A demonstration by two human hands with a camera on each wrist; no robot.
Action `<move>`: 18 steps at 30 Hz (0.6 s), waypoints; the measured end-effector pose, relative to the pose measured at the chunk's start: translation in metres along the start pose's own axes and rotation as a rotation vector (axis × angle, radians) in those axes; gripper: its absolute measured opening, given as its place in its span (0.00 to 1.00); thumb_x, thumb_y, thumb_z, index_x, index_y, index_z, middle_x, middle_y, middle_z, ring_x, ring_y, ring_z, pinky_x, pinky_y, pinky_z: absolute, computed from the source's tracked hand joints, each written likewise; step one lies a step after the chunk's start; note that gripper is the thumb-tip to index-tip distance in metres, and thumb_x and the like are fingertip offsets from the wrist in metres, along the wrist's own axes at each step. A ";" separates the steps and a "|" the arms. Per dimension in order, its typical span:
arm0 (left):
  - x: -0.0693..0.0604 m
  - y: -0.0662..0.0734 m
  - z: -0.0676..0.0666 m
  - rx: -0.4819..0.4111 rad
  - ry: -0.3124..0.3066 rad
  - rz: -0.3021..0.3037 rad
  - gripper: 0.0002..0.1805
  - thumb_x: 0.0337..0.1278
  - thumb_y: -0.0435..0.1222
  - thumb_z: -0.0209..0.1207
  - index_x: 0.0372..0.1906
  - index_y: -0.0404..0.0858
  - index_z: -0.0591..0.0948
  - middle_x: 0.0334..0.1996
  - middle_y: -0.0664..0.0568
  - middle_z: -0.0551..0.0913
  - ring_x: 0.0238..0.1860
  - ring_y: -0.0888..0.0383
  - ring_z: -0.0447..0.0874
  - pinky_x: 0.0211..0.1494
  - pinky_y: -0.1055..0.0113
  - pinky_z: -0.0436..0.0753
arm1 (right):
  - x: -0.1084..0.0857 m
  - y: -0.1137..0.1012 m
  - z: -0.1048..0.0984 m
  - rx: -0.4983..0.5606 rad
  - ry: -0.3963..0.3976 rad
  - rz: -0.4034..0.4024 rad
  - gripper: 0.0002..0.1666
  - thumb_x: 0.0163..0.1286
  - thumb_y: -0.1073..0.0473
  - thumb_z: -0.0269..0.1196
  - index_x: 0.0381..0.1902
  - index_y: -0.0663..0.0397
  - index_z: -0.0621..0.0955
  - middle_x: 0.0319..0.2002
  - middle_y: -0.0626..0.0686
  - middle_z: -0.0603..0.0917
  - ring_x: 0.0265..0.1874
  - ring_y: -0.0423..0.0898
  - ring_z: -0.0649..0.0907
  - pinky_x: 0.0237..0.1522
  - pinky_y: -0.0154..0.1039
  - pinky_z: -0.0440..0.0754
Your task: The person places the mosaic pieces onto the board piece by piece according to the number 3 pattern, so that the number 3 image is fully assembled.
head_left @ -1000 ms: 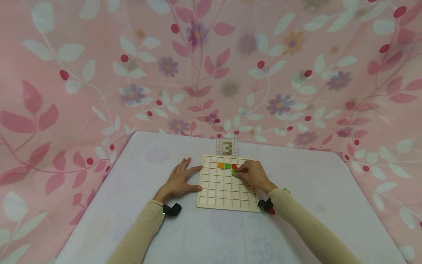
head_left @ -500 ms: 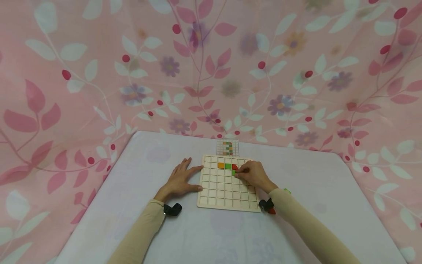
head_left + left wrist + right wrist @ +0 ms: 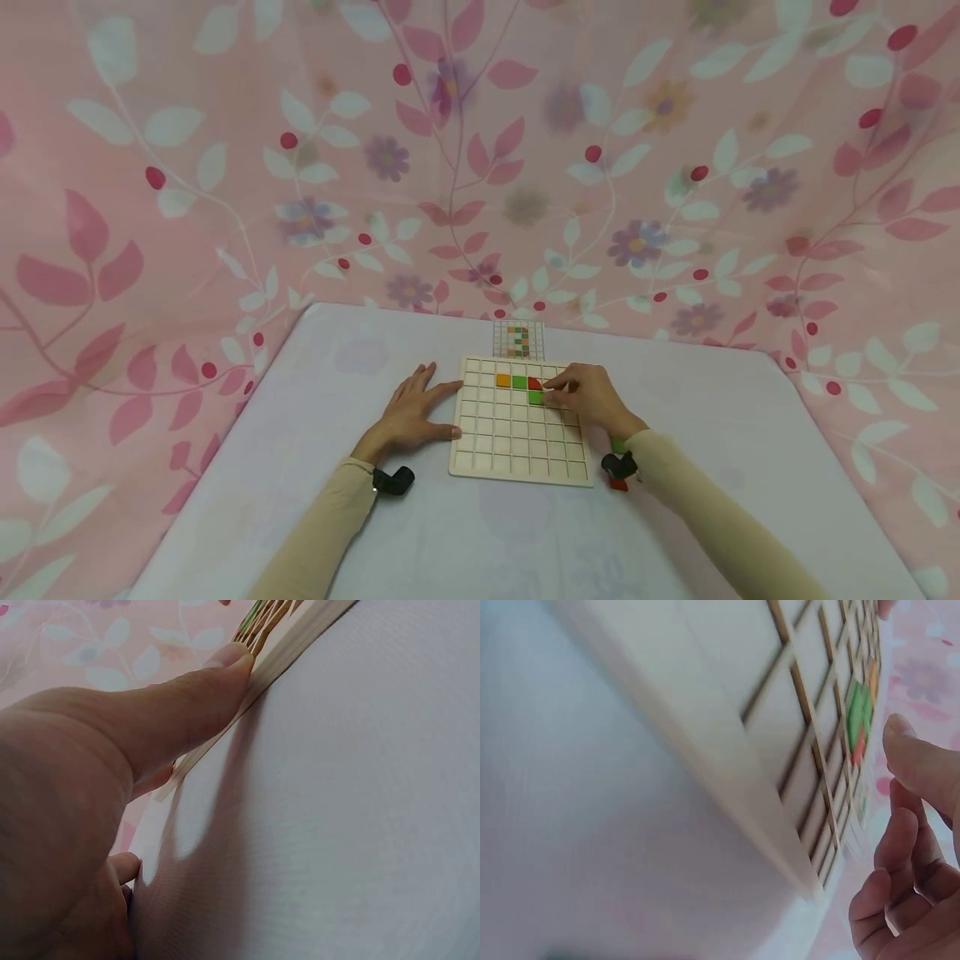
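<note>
A wooden grid board (image 3: 491, 443) lies on the table. One row of it has an orange tile (image 3: 503, 381), a green tile (image 3: 520, 382) and a red piece (image 3: 535, 384); a second green tile (image 3: 536, 398) sits just below the red one. My left hand (image 3: 407, 417) rests with fingers spread, thumb and index finger touching the board's left edge; the left wrist view shows the thumb (image 3: 187, 705) against the rim. My right hand (image 3: 592, 397) hovers beside the second green tile, and in the right wrist view its thumb and loosely bent fingers (image 3: 900, 840) hold nothing.
Behind the board lies a small card (image 3: 501, 342) printed with a coloured grid pattern. A loose green piece (image 3: 618, 447) and a red piece (image 3: 618, 484) lie near my right wrist. A floral curtain (image 3: 450, 208) stands behind the table.
My right hand has let go of the second green tile and drawn back slightly to the right, so more of that tile shows. The left hand has stayed in place.
</note>
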State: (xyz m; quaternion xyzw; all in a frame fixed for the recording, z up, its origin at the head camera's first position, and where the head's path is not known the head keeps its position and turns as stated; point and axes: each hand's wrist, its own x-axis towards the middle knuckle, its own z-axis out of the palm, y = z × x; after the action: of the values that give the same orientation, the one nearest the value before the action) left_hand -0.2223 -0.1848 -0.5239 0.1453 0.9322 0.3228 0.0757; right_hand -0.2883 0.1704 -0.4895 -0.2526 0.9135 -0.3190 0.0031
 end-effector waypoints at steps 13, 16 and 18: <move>0.001 -0.005 0.001 0.042 -0.005 0.000 0.47 0.58 0.58 0.72 0.81 0.54 0.69 0.87 0.36 0.44 0.87 0.35 0.34 0.85 0.33 0.42 | -0.039 0.023 -0.046 -0.115 -0.073 0.054 0.10 0.64 0.58 0.78 0.42 0.54 0.93 0.32 0.44 0.87 0.29 0.41 0.77 0.32 0.33 0.76; 0.001 -0.004 0.001 0.039 0.000 0.012 0.47 0.58 0.59 0.72 0.81 0.53 0.70 0.87 0.35 0.45 0.87 0.34 0.35 0.84 0.32 0.43 | -0.050 0.027 -0.054 -0.145 -0.104 0.067 0.08 0.67 0.60 0.76 0.43 0.55 0.93 0.32 0.45 0.87 0.30 0.40 0.77 0.32 0.32 0.76; 0.002 -0.002 0.001 0.033 -0.006 0.014 0.47 0.58 0.59 0.72 0.81 0.54 0.70 0.87 0.35 0.45 0.87 0.35 0.35 0.84 0.32 0.43 | -0.058 0.029 -0.058 -0.155 -0.121 0.079 0.07 0.67 0.61 0.75 0.43 0.56 0.93 0.32 0.46 0.88 0.30 0.40 0.77 0.32 0.32 0.76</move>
State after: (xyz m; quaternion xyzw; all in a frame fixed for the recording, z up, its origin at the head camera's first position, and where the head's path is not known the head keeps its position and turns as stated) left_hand -0.2246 -0.1856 -0.5260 0.1538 0.9362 0.3073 0.0737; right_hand -0.2609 0.2504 -0.4691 -0.2348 0.9428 -0.2311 0.0512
